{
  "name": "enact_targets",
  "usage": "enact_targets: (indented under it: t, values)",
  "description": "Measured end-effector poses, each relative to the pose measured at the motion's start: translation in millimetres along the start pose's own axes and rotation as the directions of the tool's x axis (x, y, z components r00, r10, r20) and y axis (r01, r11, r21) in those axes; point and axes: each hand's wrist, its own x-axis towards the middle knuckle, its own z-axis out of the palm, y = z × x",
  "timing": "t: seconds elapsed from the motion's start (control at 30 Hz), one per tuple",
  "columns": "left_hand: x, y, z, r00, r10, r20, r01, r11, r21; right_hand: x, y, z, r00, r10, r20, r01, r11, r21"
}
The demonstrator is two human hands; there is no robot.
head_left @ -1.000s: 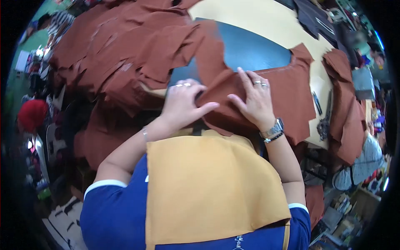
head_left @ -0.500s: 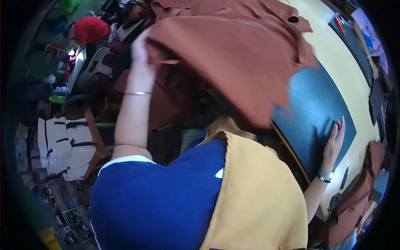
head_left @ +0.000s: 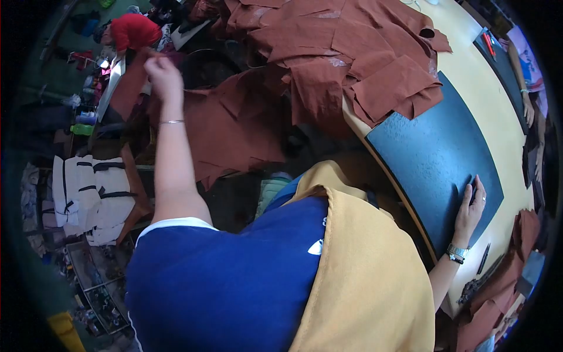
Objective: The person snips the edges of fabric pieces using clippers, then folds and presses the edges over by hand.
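Note:
My left hand [head_left: 165, 77] is raised at the left, its fingers curled closed and slightly blurred. A brown leather-like sheet [head_left: 130, 88] reaches up to those fingers and seems pinched in them; the exact grip is hard to see. My right hand [head_left: 471, 214] rests on the dark cutting mat [head_left: 431, 158], fingers stretched out and thumb apart. A dark patch shows between thumb and fingers, too small to name. Several brown sheets [head_left: 346, 50] lie piled at the table's far end, overlapping the mat. Another brown sheet [head_left: 234, 129] hangs or lies lower, left of the table.
The pale table [head_left: 498, 111] curves along the right, with a black pen [head_left: 484, 258] near its edge. More brown material [head_left: 498, 293] lies at lower right. A person in red [head_left: 135, 32] bends at upper left. Another person's hand [head_left: 528, 111] is at far right. White bundled pieces [head_left: 94, 193] sit at left.
My left hand has swung left and down, and the large brown sheet has come off the pile and mat, uncovering them. My right hand stays on the mat, shifted slightly.

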Motion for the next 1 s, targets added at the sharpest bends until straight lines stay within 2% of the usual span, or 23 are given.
enact_targets:
  t: [0.03,0.07,0.1,0.13,0.2,0.27,0.37,0.47,0.5,0.6,0.7,0.8,0.9,0.97,1.0]
  values:
    - [-22.2,-1.4,22.9,0.988,0.013,0.153,-0.009,1.000,-0.023,-0.3,-0.8,0.0,1.000,-0.006,-0.002,0.006,1.000,-0.004]
    - [-53.7,3.4,42.7,0.951,-0.043,0.305,0.053,0.998,-0.025,-0.6,-1.9,-0.6,1.000,-0.010,-0.005,0.010,1.000,-0.010]
    - [-87.9,-6.2,63.4,0.859,-0.069,0.508,0.114,0.992,-0.058,-0.9,-2.9,-0.6,1.000,-0.014,-0.011,0.014,1.000,-0.014]
    - [-131.6,-28.6,91.0,0.778,-0.052,0.626,0.105,0.993,-0.048,-0.7,-3.1,-0.5,1.000,-0.017,-0.013,0.017,1.000,-0.011]
    - [-218.5,-69.8,127.3,0.516,0.014,0.856,0.052,0.998,-0.047,-1.3,-2.0,-0.5,1.000,-0.020,-0.016,0.020,1.000,-0.007]
    - [-232.3,30.0,59.2,0.388,-0.283,0.877,-0.068,0.940,0.333,-2.2,-4.1,-1.6,1.000,-0.012,-0.023,0.012,1.000,-0.023]
    - [-285.4,21.8,52.7,0.502,-0.370,0.782,-0.036,0.894,0.446,-1.7,-6.1,-2.4,1.000,-0.020,-0.014,0.020,1.000,-0.017]
    - [-311.6,2.4,70.2,0.458,-0.464,0.759,0.063,0.868,0.493,-1.7,-9.1,-3.1,1.000,-0.007,-0.002,0.007,0.999,-0.048]
    - [-310.4,1.5,78.4,0.441,-0.483,0.756,0.061,0.857,0.512,-1.5,-9.9,-3.2,1.000,-0.003,0.001,0.003,0.998,-0.055]
    - [-306.1,0.6,100.0,0.422,-0.575,0.701,0.179,0.810,0.558,-0.4,-11.8,-4.6,1.000,0.001,-0.004,-0.001,0.998,-0.058]
    - [-297.2,1.5,133.1,0.405,-0.772,0.490,0.551,0.634,0.543,-0.9,-9.8,-3.3,1.000,-0.007,-0.017,0.006,0.999,-0.041]
    - [-290.7,11.6,152.2,0.337,-0.800,0.496,0.491,0.599,0.633,-1.0,-11.8,-3.8,1.000,-0.010,-0.019,0.009,0.998,-0.062]
    - [-273.7,50.3,135.8,0.343,-0.804,0.485,0.462,0.594,0.658,-0.2,-15.9,-5.0,1.000,-0.011,-0.025,0.010,0.999,-0.032]
    - [-271.4,52.3,127.0,0.478,-0.705,0.524,0.542,0.706,0.456,-1.7,-19.6,-6.1,0.999,-0.007,-0.036,0.005,0.999,-0.050]
    - [-266.7,50.0,129.4,0.547,-0.693,0.470,0.618,0.712,0.332,-1.5,-22.4,-6.6,0.999,0.001,-0.042,-0.003,0.999,-0.054]
